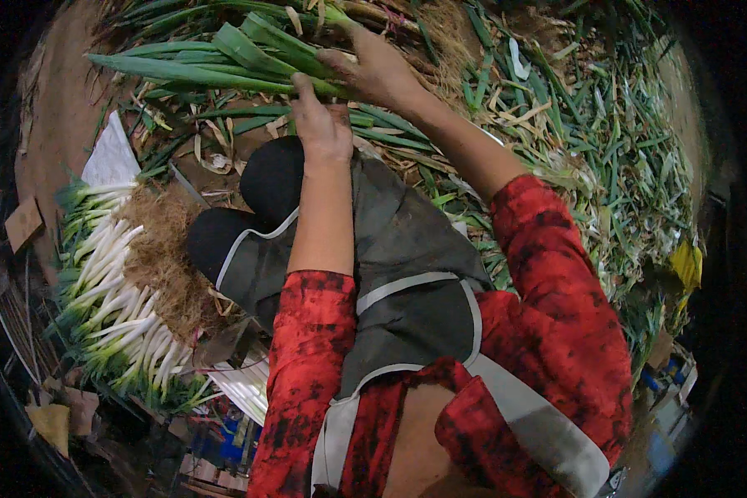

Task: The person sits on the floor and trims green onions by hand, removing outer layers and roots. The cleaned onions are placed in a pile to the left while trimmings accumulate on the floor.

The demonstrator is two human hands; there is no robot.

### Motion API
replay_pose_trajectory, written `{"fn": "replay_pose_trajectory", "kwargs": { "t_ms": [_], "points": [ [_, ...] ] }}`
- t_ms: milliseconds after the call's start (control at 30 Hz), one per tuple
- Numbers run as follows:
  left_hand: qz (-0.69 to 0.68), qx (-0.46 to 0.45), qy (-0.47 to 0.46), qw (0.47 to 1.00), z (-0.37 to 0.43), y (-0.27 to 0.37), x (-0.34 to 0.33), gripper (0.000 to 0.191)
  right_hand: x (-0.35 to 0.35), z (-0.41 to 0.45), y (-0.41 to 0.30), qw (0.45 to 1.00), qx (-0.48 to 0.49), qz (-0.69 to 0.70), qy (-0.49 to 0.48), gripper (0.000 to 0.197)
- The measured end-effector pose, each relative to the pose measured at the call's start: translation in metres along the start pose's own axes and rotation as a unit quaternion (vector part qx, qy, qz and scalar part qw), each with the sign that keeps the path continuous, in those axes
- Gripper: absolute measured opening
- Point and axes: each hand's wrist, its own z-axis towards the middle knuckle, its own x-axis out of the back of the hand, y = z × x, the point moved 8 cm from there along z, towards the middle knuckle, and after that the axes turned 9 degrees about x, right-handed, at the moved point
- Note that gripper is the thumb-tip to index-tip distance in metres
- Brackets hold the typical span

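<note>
A large green onion [211, 71] with broad, flat leaves lies across both my hands, its leaf tips pointing left. My left hand [322, 124] holds it from below, thumb up against the leaf bases. Around its stalk end my right hand [380, 71] is closed; the palm and fingers hide much of the stalk. Just beyond the hands is a heap of untrimmed green onions [180, 18], with brown roots [445, 43] on its right side. Below my hands, loose green leaves [255, 118] lie on the brown ground.
Cleaned onions with white stalks [109, 249] lie in a pile at left, their matted roots [162, 249] towards me. Stripped leaves [597, 155] cover the ground at right. A white sheet [112, 152] and a cardboard piece [23, 224] lie at left; a yellow scrap [686, 266] at right.
</note>
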Motion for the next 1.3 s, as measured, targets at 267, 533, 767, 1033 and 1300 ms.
{"fn": "replay_pose_trajectory", "kwargs": {
  "t_ms": [267,533,767,1033,1300],
  "points": [
    [-0.015,0.023,-0.059,0.998,0.002,-0.009,-0.003,0.04,0.007,-0.023,0.005,0.992,-0.033,0.06,-0.109,0.034],
    [-0.015,0.011,0.012,1.0,0.007,-0.004,0.012,0.045,0.0,-0.027,0.002,0.979,-0.097,0.167,-0.059,0.02],
    [-0.061,-0.015,0.071,0.995,0.008,0.001,0.03,0.053,0.062,-0.092,0.034,0.971,-0.177,0.133,-0.094,0.024],
    [-0.072,-0.009,0.05,0.996,0.017,0.015,0.023,0.055,0.272,-0.199,0.108,0.857,-0.238,-0.429,-0.158,0.053],
    [-0.033,-0.001,0.067,0.997,-0.001,0.004,0.009,0.047,0.061,-0.05,-0.003,0.981,-0.108,-0.129,-0.095,0.039]
  ]
}}
